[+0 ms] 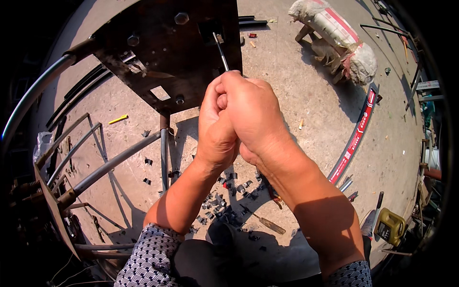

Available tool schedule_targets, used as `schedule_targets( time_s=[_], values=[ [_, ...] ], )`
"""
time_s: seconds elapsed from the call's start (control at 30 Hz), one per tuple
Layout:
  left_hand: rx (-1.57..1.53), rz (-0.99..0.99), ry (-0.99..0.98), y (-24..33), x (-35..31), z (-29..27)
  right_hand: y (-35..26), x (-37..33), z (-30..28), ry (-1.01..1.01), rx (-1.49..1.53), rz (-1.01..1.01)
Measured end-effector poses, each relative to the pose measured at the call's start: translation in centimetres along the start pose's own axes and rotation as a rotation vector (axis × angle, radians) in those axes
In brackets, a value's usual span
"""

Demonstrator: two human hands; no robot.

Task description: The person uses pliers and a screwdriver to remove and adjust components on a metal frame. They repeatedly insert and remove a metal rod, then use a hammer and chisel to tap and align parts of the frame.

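Observation:
My left hand (213, 126) and my right hand (255, 107) are clasped together in the middle of the view, fingers wrapped. Out of the top of the grip points a thin metal rod (222, 55), like a screwdriver shaft; its lower end is hidden by my fingers. The rod's far tip reaches a square opening in a dark steel plate (167, 43). Bolt heads, among them a hex bolt (181, 18), stand out of this plate, and a smaller cut-out near its lower corner shows daylight. The plate sits on a tubular metal frame (165, 153).
Small black clips (217, 203) litter the concrete below, beside a wooden-handled tool (271, 225). A wrapped bundle on a wooden stand (334, 33) is at the far right. Nearer lie a red-labelled strip (356, 136) and an olive jug (390, 226). A yellow marker (118, 119) lies left.

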State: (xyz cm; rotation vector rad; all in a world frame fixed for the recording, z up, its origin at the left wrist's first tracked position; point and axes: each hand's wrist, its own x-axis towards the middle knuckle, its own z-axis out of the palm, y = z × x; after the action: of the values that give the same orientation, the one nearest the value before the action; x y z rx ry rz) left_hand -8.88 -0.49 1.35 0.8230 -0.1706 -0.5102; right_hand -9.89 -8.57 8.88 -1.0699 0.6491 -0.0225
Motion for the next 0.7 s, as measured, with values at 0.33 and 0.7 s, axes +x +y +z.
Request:
schedule_targets(
  time_s=[0.33, 0.7],
  values=[
    [-0.014, 0.006, -0.060, 0.9, 0.0, -0.8, 2.0, 0.5, 0.3, 0.057, -0.059, -0.117],
    [0.050, -0.046, 0.081, 3.2, 0.0, 3.2, -2.5, -0.6, 0.2, -0.019, 0.103, 0.083]
  ],
)
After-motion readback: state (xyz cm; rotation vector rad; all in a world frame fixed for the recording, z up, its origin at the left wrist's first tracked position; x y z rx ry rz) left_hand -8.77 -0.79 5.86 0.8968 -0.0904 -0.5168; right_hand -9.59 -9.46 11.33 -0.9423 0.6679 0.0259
